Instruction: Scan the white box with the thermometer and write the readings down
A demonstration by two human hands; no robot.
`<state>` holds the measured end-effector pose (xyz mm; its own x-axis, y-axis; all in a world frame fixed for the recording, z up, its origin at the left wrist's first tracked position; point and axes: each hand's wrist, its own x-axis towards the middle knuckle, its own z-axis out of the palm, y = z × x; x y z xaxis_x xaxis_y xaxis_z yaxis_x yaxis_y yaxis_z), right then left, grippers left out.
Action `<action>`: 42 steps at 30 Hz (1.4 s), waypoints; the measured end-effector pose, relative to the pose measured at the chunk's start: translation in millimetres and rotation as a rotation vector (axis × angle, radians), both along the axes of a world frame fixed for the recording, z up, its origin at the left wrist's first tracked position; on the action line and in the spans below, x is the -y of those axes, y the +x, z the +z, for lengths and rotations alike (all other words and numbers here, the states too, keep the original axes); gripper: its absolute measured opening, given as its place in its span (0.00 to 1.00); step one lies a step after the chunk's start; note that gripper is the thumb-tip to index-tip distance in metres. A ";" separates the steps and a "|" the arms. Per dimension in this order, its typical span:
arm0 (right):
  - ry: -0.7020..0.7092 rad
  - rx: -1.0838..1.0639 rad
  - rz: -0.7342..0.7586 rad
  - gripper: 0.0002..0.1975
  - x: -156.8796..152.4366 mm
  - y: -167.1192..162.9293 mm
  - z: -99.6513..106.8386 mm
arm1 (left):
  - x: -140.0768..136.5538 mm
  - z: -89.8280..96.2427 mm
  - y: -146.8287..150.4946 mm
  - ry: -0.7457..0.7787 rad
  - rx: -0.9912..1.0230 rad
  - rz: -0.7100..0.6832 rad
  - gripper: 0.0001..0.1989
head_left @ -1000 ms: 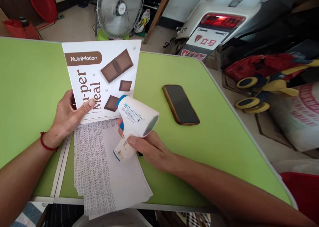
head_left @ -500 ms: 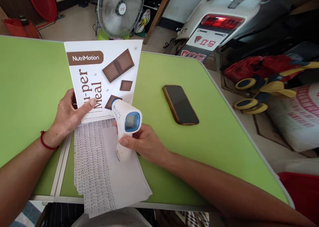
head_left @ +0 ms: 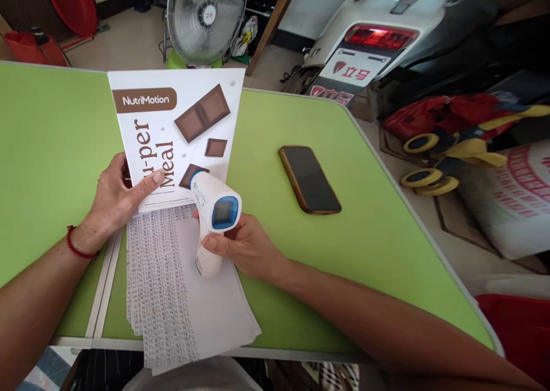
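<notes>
From the head view, the metal-edged worktop (head_left: 387, 253) runs on rightward past the phone (head_left: 310, 179) to its slanting side edge, and green surface also spreads left of the left hand (head_left: 122, 193). A stack of sheets (head_left: 215, 305), covered at its left in rows of handwritten characters, overhangs the near edge.

The right hand (head_left: 247, 251) has its grip closed around the handle of a white-and-blue thermometer (head_left: 215, 219), above the sheets. Its screen faces the wearer; the barrel's long axis runs away and slightly left, nose toward the white NutriMotion pack (head_left: 201, 113), and the handle points down. Whether nose and pack touch, I cannot tell. The left hand's grip pinches the pack's lower left, thumb on the front; it stands tilted up, printed face toward the wearer, large words running upward.

A metal seam (head_left: 103, 288) crosses the worktop. Beyond stand a fan (head_left: 208, 19) and a scooter (head_left: 387, 36); a printed sack (head_left: 515, 196) lies at right.
</notes>
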<state>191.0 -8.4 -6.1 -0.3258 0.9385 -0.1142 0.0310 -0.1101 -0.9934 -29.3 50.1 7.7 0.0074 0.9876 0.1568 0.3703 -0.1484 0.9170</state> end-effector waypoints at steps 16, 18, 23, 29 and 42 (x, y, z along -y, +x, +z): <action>0.025 0.005 0.003 0.15 0.7 1.0 2.6 | -0.7 0.3 -0.3 0.007 0.005 -0.006 0.27; 0.035 0.016 0.006 0.15 0.8 1.8 3.6 | -0.3 0.5 -0.3 0.003 0.001 -0.005 0.27; 0.049 0.030 0.006 0.17 1.0 2.6 4.3 | 0.7 0.8 -0.6 0.037 -0.008 -0.003 0.27; 0.021 0.017 0.000 0.17 1.5 3.4 2.7 | 1.0 1.9 -0.1 0.062 0.024 -0.010 0.25; 0.236 0.335 -0.160 0.17 -20.0 32.5 24.2 | -9.0 -1.1 -10.0 0.196 -0.076 0.029 0.29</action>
